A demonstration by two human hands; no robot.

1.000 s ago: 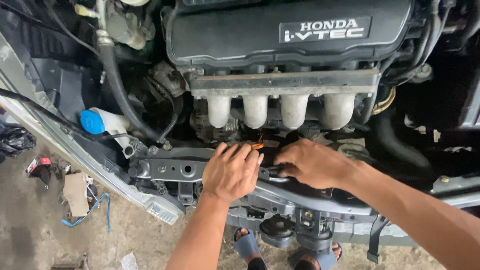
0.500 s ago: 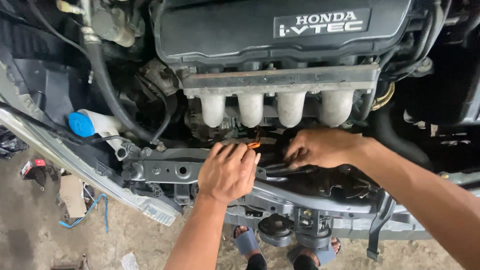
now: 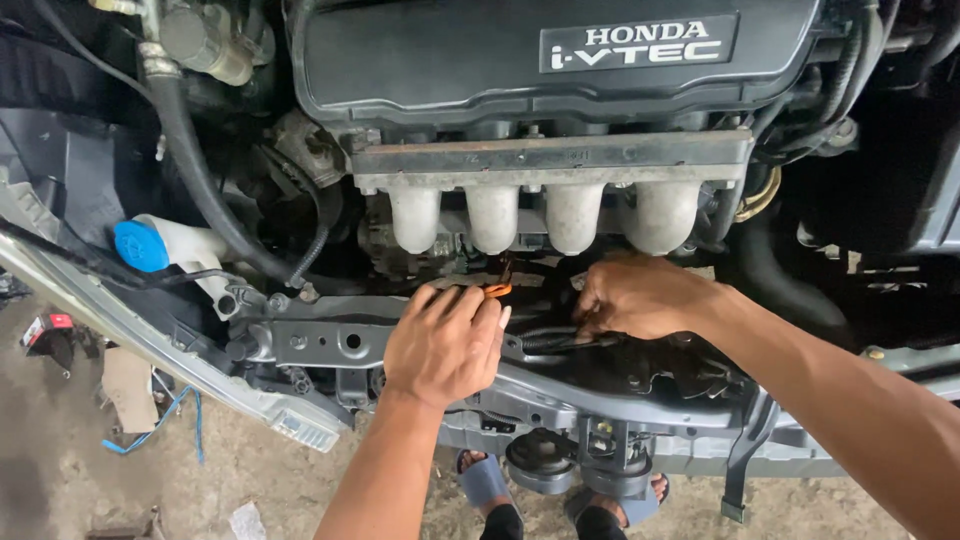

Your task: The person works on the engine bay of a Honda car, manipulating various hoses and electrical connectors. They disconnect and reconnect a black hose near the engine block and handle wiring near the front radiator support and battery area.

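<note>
You are resting your left hand [image 3: 446, 343] on the grey front crossbar [image 3: 320, 340], grip loosely curled beside the orange dipstick handle [image 3: 497, 290]. Your right hand [image 3: 640, 297], just beyond, is clamping a black hose [image 3: 560, 342]. Below both, sandy concrete floor [image 3: 60, 470] is showing.

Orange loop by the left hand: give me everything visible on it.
The orange loop is a small bright ring of what looks like plastic, standing just below the four pale intake pipes, above the grey front crossbar. Only its upper part shows; the rest is hidden behind the left hand, whose fingertips lie right against it. The right hand is apart from it, on a black hose.
</note>
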